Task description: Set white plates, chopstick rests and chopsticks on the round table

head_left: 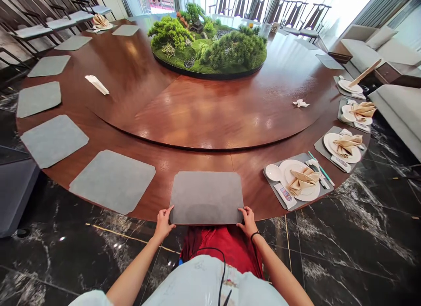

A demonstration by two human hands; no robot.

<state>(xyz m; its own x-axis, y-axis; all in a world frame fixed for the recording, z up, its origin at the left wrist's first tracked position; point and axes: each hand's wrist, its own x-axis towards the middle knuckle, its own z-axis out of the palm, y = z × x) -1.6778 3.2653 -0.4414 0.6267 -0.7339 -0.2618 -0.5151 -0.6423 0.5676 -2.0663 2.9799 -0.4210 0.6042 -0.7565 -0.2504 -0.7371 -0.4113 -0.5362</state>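
A grey placemat lies flat at the near edge of the round wooden table, straight in front of me. My left hand pinches its left side near the front corner, fingertips on the mat's edge. On the opposite side, my right hand, with a dark band at the wrist, holds the right edge the same way. Another grey placemat lies to the left. To the right is a set place: a white plate bearing a folded beige napkin, with a small white dish beside it.
A raised turntable fills the table's middle and carries a miniature garden. White chopsticks or paper sleeves and a crumpled white tissue lie on it. More set places line the right rim; chairs and a sofa stand around.
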